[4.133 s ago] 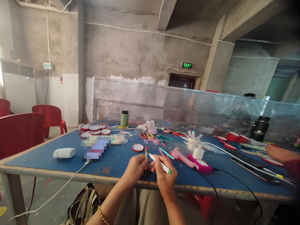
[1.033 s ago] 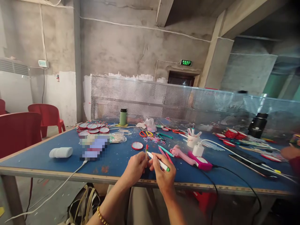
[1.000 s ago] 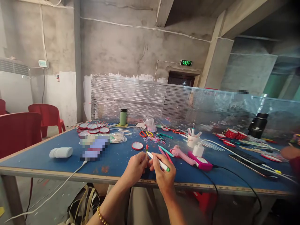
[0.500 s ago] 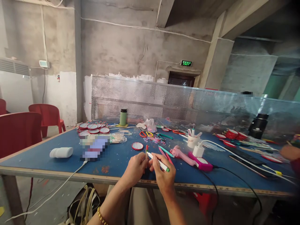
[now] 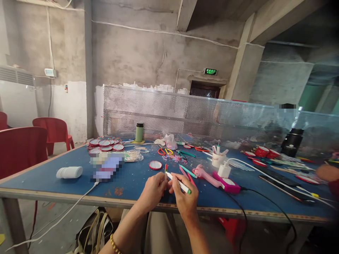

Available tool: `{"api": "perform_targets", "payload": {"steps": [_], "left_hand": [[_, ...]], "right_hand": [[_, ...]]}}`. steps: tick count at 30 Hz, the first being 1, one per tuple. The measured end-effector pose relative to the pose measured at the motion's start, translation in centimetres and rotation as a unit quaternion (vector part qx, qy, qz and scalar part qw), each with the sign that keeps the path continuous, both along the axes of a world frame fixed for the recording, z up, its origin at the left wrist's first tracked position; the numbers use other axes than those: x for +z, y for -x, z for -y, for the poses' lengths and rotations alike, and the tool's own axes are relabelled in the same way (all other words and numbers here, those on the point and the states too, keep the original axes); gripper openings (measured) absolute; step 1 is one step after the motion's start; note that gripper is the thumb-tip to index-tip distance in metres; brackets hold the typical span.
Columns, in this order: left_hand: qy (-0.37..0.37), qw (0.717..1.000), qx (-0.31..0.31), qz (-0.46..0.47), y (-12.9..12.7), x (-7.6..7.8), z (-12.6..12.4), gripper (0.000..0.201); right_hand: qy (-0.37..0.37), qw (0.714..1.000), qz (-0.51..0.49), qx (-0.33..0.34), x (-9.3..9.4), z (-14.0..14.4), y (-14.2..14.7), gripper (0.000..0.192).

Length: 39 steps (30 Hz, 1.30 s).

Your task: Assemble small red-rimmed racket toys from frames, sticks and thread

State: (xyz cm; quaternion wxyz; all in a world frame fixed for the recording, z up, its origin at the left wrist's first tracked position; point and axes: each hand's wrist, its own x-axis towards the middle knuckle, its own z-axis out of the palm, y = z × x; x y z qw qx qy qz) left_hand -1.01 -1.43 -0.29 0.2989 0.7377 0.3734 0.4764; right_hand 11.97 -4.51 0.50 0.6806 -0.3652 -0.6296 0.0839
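Observation:
Near the table's front edge, my left hand (image 5: 154,187) is closed on a small flat wooden stick (image 5: 166,168) that points up and has a red tip with some green under it. My right hand (image 5: 185,194) grips a white marker pen (image 5: 180,184) with a green end. The pen's tip meets the stick just above my left fingers, though the exact contact is too small to make out. Just beyond my hands lies a round white disc with a red rim (image 5: 155,165). Pink and teal pens (image 5: 186,173) lie to the right of the marker.
A pink glue gun (image 5: 208,176) and a magenta box (image 5: 228,184) with black cords lie on the right. Behind them stands a cup of pens (image 5: 218,158). On the left are a white bottle (image 5: 69,172) and stacked red-rimmed discs (image 5: 106,143). Another person's hand (image 5: 325,173) is far right.

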Motion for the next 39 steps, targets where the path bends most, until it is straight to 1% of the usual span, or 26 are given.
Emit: {"api": "perform_targets", "payload": {"steps": [13,18,27,39], "left_hand": [[0.002,1.0,-0.004,0.002,0.02,0.21,0.25,0.027],[0.0,1.0,-0.006,0.004,0.04,0.13,0.12,0.024],[0.003,1.0,0.006,-0.005,-0.04,0.35,0.08,0.028],[0.009,1.0,0.002,-0.003,-0.01,0.38,0.25,0.026]], "right_hand": [[0.001,1.0,-0.001,0.003,-0.33,-0.16,-0.14,0.023],[0.002,1.0,-0.006,0.002,-0.36,-0.31,-0.12,0.023],[-0.006,1.0,-0.001,-0.009,-0.32,-0.24,-0.13,0.022],[-0.009,1.0,0.003,-0.022,-0.29,-0.16,-0.15,0.022]]}}
